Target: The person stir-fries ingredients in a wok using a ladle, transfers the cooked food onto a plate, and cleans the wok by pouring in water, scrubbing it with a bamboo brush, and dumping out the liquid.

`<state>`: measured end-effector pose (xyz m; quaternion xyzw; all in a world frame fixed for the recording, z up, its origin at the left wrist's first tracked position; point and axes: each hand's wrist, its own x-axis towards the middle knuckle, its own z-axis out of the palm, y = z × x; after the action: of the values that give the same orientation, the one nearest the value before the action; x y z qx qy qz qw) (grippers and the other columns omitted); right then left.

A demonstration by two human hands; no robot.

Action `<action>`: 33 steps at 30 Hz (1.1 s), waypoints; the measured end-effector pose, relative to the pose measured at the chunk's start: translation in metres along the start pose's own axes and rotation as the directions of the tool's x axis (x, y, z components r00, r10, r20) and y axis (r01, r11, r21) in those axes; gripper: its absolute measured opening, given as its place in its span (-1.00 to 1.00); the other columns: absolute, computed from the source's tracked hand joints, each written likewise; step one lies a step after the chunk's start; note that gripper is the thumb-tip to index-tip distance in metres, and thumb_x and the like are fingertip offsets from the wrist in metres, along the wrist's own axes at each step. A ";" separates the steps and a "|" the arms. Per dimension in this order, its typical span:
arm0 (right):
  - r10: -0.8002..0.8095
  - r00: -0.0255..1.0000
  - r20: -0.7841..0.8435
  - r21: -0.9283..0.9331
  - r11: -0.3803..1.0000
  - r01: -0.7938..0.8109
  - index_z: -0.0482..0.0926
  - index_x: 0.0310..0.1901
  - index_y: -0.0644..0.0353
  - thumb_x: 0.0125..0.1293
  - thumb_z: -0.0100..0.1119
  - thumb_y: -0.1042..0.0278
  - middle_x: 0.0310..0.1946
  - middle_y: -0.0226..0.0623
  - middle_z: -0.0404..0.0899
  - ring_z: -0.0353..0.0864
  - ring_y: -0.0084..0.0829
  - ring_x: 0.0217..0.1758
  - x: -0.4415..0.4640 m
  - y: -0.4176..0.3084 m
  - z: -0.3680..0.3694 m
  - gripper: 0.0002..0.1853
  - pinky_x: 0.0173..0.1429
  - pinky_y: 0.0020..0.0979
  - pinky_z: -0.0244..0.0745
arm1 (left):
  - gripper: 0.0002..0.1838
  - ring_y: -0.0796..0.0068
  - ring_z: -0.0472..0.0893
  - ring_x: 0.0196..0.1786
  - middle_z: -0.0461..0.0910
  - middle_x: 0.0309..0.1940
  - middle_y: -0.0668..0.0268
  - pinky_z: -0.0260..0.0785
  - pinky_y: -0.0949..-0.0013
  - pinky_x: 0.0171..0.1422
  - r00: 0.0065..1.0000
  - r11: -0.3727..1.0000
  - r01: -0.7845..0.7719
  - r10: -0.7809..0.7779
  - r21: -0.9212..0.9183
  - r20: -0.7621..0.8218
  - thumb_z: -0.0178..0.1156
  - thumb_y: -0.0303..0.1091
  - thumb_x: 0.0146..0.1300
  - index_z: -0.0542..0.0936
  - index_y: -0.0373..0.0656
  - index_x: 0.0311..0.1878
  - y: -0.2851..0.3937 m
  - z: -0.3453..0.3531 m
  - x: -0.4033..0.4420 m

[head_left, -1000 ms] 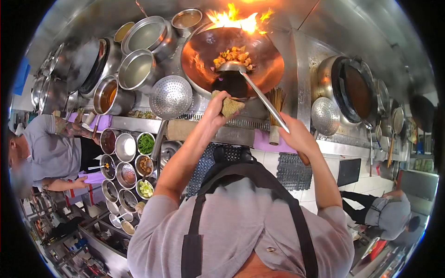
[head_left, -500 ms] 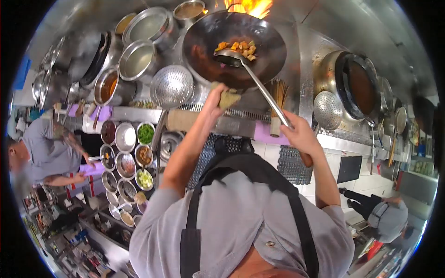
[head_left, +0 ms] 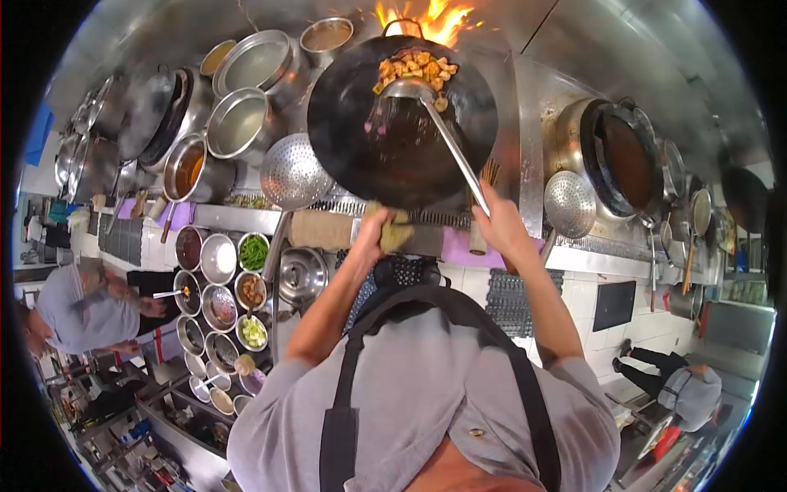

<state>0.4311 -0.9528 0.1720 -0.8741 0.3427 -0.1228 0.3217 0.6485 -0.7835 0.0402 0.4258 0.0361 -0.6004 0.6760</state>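
A large black wok (head_left: 348, 152) sits over the burner, flames (head_left: 438, 20) rising behind its far rim. Browned, diced pieces of food (head_left: 426, 66) are heaped near that far side. My left hand (head_left: 375, 230) is closed round a yellowish folded cloth (head_left: 397, 234) at the wok's near edge; the grip beneath the cloth is hidden. With my right hand (head_left: 504, 225) I hold a long-handled metal ladle (head_left: 452, 143). Its bowl lies inside the wok, against the near side of the food.
Left of the wok are a perforated strainer (head_left: 296, 172) and steel pots (head_left: 238, 123). Bowls of ingredients (head_left: 220, 307) stand nearer left. A bamboo brush (head_left: 479, 230) is beside the ladle handle. Another strainer (head_left: 570, 203) and a large pot (head_left: 582, 152) are at right. Co-workers (head_left: 86, 307) (head_left: 687, 394) stand either side.
My left hand and the wok have come nearer to my body. The food has shifted to the wok's far side. My right hand has moved slightly left with the ladle.
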 end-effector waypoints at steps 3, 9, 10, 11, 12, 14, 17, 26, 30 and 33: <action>-0.029 1.000 -0.002 0.068 0.997 0.030 0.40 0.32 0.43 0.29 0.21 0.38 -0.18 0.34 0.63 0.66 0.27 -0.13 -0.018 0.000 -0.011 -0.43 0.02 -0.02 0.54 | -0.65 0.03 0.69 -0.04 0.61 0.00 -0.01 0.68 -0.02 0.05 0.998 0.998 -0.067 0.067 -0.012 -0.023 0.08 -0.38 0.31 0.49 -0.32 0.12 0.013 0.022 -0.015; 0.019 0.981 0.195 0.070 0.997 -0.033 0.47 0.26 0.33 0.29 0.21 0.36 -0.10 0.23 0.64 0.66 0.19 -0.01 -0.032 -0.029 -0.052 -0.49 0.09 -0.02 0.51 | -0.67 0.01 0.70 -0.12 0.63 -0.13 0.01 0.63 0.12 -0.23 0.998 0.995 0.067 -0.068 -0.071 -0.005 0.16 -0.28 0.27 0.47 -0.29 0.00 0.073 0.063 0.024; 0.011 0.978 0.208 0.015 1.000 -0.014 0.47 0.26 0.34 0.29 0.20 0.37 -0.11 0.25 0.64 0.65 0.20 -0.01 -0.030 -0.026 -0.051 -0.49 0.09 -0.01 0.51 | -0.67 0.01 0.70 -0.12 0.63 -0.12 0.01 0.63 0.12 -0.23 0.997 0.994 0.080 -0.079 -0.073 0.015 0.16 -0.27 0.27 0.48 -0.28 -0.01 0.076 0.062 0.028; 0.009 0.976 0.218 -0.039 0.999 -0.001 0.46 0.26 0.35 0.29 0.20 0.37 -0.12 0.27 0.63 0.64 0.21 -0.02 -0.028 -0.022 -0.048 -0.50 0.08 0.01 0.51 | -0.68 0.02 0.70 -0.12 0.63 -0.11 0.01 0.63 0.12 -0.23 0.995 0.993 0.098 -0.096 -0.070 0.037 0.16 -0.25 0.28 0.48 -0.27 -0.01 0.077 0.060 0.035; 0.017 0.980 0.197 -0.048 0.999 -0.008 0.45 0.26 0.36 0.30 0.20 0.37 -0.13 0.28 0.63 0.64 0.23 -0.03 -0.022 -0.014 -0.040 -0.50 0.07 0.03 0.51 | -0.68 0.02 0.70 -0.13 0.63 -0.10 0.02 0.63 0.13 -0.23 0.991 0.991 0.119 -0.115 -0.064 0.063 0.16 -0.24 0.28 0.49 -0.26 -0.01 0.074 0.058 0.041; 0.031 0.990 0.139 -0.069 0.997 -0.022 0.44 0.26 0.37 0.31 0.19 0.38 -0.17 0.32 0.62 0.63 0.26 -0.06 -0.001 0.003 -0.013 -0.49 0.05 0.07 0.50 | -0.68 0.02 0.70 -0.11 0.63 -0.09 0.02 0.64 0.11 -0.21 0.999 1.000 0.011 -0.010 -0.022 0.041 0.16 -0.23 0.29 0.49 -0.26 -0.01 0.062 0.054 0.049; 0.051 0.998 0.047 -0.119 0.992 -0.045 0.42 0.27 0.40 0.32 0.17 0.38 -0.24 0.33 0.63 0.63 0.28 -0.10 0.016 0.010 0.010 -0.49 0.02 0.08 0.51 | -0.62 0.04 0.70 -0.02 0.63 -0.06 0.03 0.68 0.00 0.00 0.993 0.993 -0.117 0.117 0.024 0.012 0.15 -0.24 0.33 0.49 -0.32 0.08 0.025 0.024 0.033; 0.004 0.982 0.188 0.170 0.985 -0.036 0.45 0.26 0.39 0.28 0.21 0.34 -0.11 0.28 0.63 0.64 0.20 0.02 -0.027 -0.008 -0.041 -0.47 0.13 -0.03 0.50 | -0.71 0.03 0.71 -0.14 0.63 -0.10 0.02 0.67 0.03 -0.08 0.999 0.997 0.030 -0.031 -0.068 -0.016 0.15 -0.28 0.31 0.49 -0.28 -0.02 0.057 0.043 0.017; -0.035 0.968 0.249 0.004 0.999 0.035 0.42 0.28 0.36 0.29 0.22 0.33 -0.14 0.29 0.63 0.63 0.23 -0.03 -0.021 -0.008 -0.052 -0.46 0.09 0.05 0.49 | -0.71 0.06 0.70 -0.14 0.63 -0.13 0.04 0.64 0.10 -0.20 0.995 0.992 0.102 -0.102 -0.070 0.014 0.16 -0.28 0.29 0.48 -0.27 -0.03 0.078 0.060 0.026; 0.037 0.974 0.225 -0.036 0.999 -0.030 0.38 0.32 0.37 0.30 0.22 0.33 -0.17 0.32 0.61 0.62 0.26 -0.06 0.005 -0.004 -0.019 -0.42 0.06 0.09 0.47 | -0.72 0.07 0.69 -0.10 0.63 -0.11 0.04 0.65 0.09 -0.19 0.995 0.995 0.089 -0.086 -0.052 0.057 0.16 -0.29 0.28 0.49 -0.26 -0.04 0.068 0.048 0.059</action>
<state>0.4286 -0.9637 0.1893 -0.8814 0.3207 -0.0120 0.3465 0.6998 -0.8648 0.0736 0.3885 0.0528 -0.6398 0.6610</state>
